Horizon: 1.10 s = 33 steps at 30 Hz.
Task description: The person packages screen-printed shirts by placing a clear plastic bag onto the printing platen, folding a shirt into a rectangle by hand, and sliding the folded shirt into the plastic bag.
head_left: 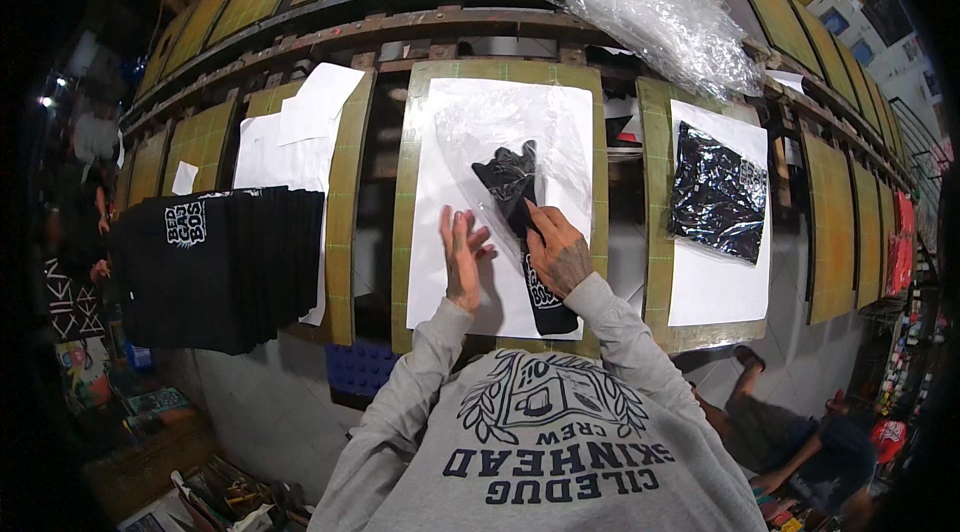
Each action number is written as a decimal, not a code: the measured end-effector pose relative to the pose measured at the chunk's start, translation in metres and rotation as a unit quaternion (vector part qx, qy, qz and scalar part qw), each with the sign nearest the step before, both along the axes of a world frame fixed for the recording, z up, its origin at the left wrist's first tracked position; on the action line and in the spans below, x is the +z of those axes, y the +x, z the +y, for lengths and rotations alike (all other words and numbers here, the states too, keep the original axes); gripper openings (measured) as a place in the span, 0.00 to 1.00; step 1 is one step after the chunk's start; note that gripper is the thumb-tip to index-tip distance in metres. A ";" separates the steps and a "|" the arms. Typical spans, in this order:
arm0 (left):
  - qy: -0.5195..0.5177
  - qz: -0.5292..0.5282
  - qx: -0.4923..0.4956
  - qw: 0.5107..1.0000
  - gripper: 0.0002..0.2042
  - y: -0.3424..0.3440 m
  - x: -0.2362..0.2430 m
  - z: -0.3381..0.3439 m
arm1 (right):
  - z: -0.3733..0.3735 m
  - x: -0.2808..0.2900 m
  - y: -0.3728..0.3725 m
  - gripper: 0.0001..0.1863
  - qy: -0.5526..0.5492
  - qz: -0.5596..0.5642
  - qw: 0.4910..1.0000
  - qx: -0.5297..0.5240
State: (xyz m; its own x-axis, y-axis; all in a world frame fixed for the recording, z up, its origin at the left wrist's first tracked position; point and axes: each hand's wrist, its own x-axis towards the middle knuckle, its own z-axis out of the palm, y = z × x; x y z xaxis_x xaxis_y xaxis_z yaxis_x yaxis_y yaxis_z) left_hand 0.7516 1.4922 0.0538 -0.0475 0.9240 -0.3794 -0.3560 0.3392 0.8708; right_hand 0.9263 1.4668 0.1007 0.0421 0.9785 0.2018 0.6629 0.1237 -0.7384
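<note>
A folded black printed T-shirt [548, 307] lies narrow and bunched on a white paper sheet [440, 307], its far end inside a clear plastic bag [465, 132]. My right hand [558, 250] is closed around the middle of the shirt, near the mouth of the bag. Just left of it, my left hand [463, 257] is raised with its fingers apart and holds nothing. It is close to the bag's near edge; whether it touches the film I cannot tell. The paper rests on a yellow-green board [412, 112].
Left stands a row of folded black shirts [220, 267] beside loose white papers [300, 142]. A bagged black shirt [715, 192] lies on the right board. Beyond, a heap of clear plastic bags [655, 7] lies across the rails [450, 22]. Another person [810, 452] is at lower right.
</note>
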 end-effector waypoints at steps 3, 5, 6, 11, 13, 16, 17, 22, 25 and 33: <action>-0.056 -0.132 -0.078 0.987 0.37 0.000 -0.003 0.011 | 0.005 0.002 0.000 0.23 -0.031 0.018 0.999 -0.008; -0.051 -0.167 -0.112 0.978 0.35 0.001 0.011 0.011 | 0.007 0.007 0.004 0.24 -0.064 0.035 0.997 -0.028; -0.086 -0.148 -0.146 0.974 0.38 -0.007 0.000 0.012 | 0.008 0.012 0.007 0.25 -0.067 0.024 0.997 -0.036; -0.047 -0.040 -0.020 0.998 0.40 0.009 0.008 0.006 | -0.003 -0.019 0.034 0.38 -0.012 -0.143 0.988 -0.066; -0.048 -0.042 -0.047 0.997 0.38 0.007 0.006 0.006 | -0.010 -0.026 0.035 0.44 0.009 -0.206 0.975 -0.077; -0.048 -0.054 -0.090 0.993 0.36 -0.001 -0.007 0.008 | -0.024 -0.019 0.023 0.46 -0.013 -0.281 0.957 -0.071; -0.046 -0.052 -0.099 0.993 0.35 -0.002 -0.010 0.009 | -0.029 -0.018 0.021 0.45 0.012 -0.283 0.957 -0.059; -0.042 -0.009 -0.078 0.996 0.30 0.007 0.003 0.008 | -0.050 -0.046 0.019 0.38 0.074 -0.309 0.946 0.067; -0.068 -0.041 -0.084 0.993 0.31 0.007 0.009 0.008 | -0.033 -0.044 0.019 0.36 0.012 -0.309 0.943 0.125; -0.058 0.004 -0.061 0.996 0.30 0.004 -0.001 0.008 | 0.046 -0.042 0.008 0.48 -0.069 -0.279 0.957 -0.029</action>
State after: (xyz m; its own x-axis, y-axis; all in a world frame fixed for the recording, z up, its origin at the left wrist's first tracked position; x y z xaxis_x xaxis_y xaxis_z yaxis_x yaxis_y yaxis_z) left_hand 0.7560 1.5003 0.0523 0.0595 0.8732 -0.4837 -0.2995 0.4778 0.8258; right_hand 0.9347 1.5132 0.0586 0.0203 0.9967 0.0783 0.9616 0.0020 -0.2745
